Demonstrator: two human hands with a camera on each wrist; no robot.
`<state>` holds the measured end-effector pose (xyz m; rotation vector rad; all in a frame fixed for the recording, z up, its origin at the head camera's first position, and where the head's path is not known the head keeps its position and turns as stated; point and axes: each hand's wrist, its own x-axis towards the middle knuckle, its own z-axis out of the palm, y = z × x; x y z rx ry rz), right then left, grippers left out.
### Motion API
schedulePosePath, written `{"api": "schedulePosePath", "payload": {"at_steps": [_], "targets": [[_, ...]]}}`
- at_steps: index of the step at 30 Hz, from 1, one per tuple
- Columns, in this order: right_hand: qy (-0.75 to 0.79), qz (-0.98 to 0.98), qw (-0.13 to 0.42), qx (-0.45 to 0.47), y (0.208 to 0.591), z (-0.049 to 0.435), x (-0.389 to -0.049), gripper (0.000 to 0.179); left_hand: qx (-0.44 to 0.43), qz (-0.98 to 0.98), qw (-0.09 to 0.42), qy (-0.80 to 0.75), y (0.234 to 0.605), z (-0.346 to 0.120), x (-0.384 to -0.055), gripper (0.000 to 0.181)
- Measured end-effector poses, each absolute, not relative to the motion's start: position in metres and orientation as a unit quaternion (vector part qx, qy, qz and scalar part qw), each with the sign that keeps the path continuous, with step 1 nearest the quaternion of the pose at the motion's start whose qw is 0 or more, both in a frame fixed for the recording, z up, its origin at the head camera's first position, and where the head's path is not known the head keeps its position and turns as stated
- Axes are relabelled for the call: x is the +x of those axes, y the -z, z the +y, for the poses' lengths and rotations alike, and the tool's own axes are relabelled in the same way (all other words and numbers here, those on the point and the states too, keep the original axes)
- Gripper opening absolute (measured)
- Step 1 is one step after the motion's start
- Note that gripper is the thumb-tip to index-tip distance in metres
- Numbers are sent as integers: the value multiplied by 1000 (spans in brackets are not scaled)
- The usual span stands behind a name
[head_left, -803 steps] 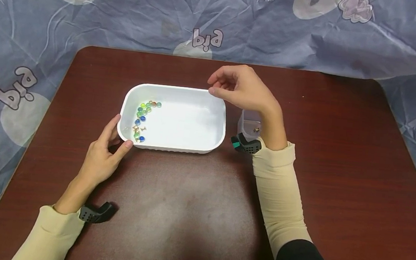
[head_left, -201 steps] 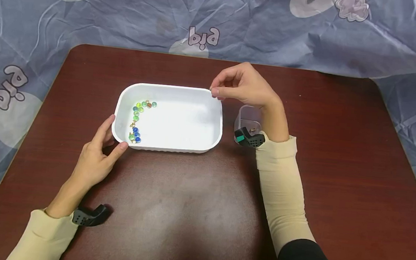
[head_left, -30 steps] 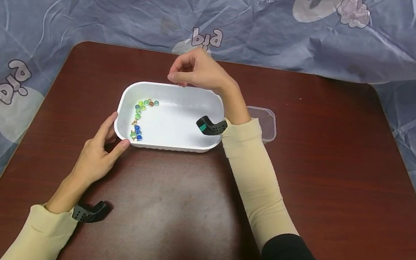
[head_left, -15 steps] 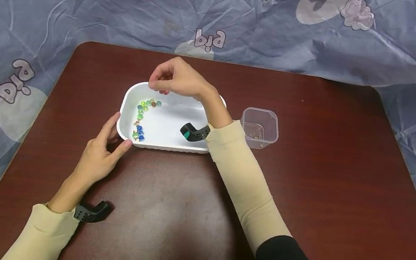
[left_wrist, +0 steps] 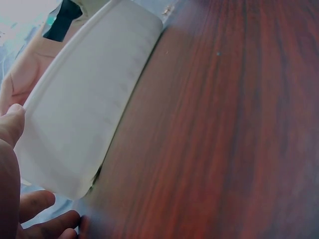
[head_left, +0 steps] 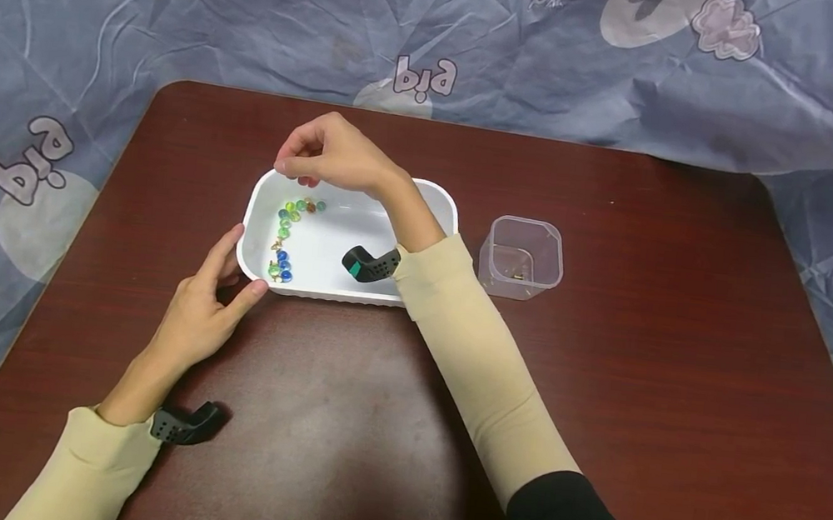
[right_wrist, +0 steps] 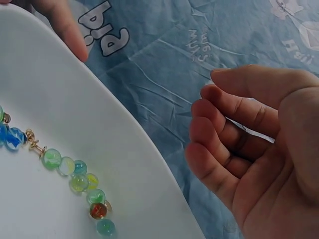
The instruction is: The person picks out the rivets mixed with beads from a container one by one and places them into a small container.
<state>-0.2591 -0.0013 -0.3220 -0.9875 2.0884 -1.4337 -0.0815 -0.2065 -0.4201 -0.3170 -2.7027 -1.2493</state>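
Observation:
A white rectangular tray stands on the table, with a curved row of coloured glass marbles along its left end. Small gold-coloured pieces lie among the marbles. My left hand rests at the tray's near left corner, its thumb against the front rim and its index finger at the left end, fingers fairly straight. Above the tray's far left corner hovers my right hand, thumb and index tips close together, other fingers curled. In the right wrist view nothing shows between these fingertips; a tiny piece could be hidden there.
A clear plastic box stands right of the tray with a small gold-coloured piece inside. The brown wooden table reaches back to a blue-grey printed cloth. Black wrist devices sit on both forearms.
My right hand has travelled left from the box side, along the tray's far rim to its far left corner. The box has come into full view. My left hand stays at its corner.

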Motion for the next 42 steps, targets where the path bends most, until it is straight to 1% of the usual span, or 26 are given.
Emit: {"api": "schedulePosePath", "payload": {"at_steps": [8,14,19,23,31,36,42], "targets": [[507,752,219,-359,321,-12,-262,14,-107,-902,77,412,422,-207,-83,75],[506,756,255,-327,329,-18,-265,11,-110,-900,84,413,422,-208,-83,75],[490,762,287,-313,337,-18,-266,13,-115,-900,94,411,422,-208,-82,74],[477,761,298,-324,344,-17,-267,16,-115,-899,94,413,423,-208,-83,74],[430,779,317,-330,354,-22,-269,7,-113,-901,82,412,424,-209,-84,75],[391,782,323,-363,359,-29,-264,4,-114,-901,79,411,424,-209,-84,75],[359,775,347,-387,364,-36,-260,3,-114,-901,83,411,423,-210,-84,75]]}}
